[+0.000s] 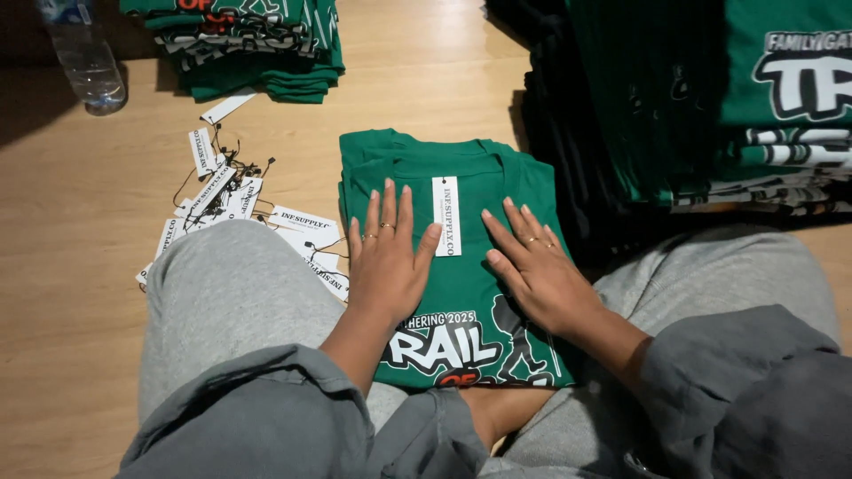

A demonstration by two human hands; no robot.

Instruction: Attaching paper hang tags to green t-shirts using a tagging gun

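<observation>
While both palms press flat, the left hand (388, 257) and right hand (532, 266) lie on a folded green shirt (461, 293), fingers spread wide, gripping nothing. Rings show on fingers of both hands.

Shirt pos.: on the person's lap and the floor (80, 222), centre of view, collar end away from the person, white and red print at the near end. A white tag (445, 215) lies on the shirt between the two hands, just beside the left thumb; not touched by the right hand.

Grey sleeves cover both forearms; grey trousers (222, 302) on both sides of the shirt.

Left of the shirt: a loose heap of white tags w/ black strings (222, 200), on the floor, partly against the left knee.

Far left, top: clear bottle (84, 53), upright, well apart from the hands.

Top centre-left: stack of folded green shirts (257, 44), same print.

Right side: larger stacks of green and black shirts (674, 106), near the right hand, not touching it.
</observation>
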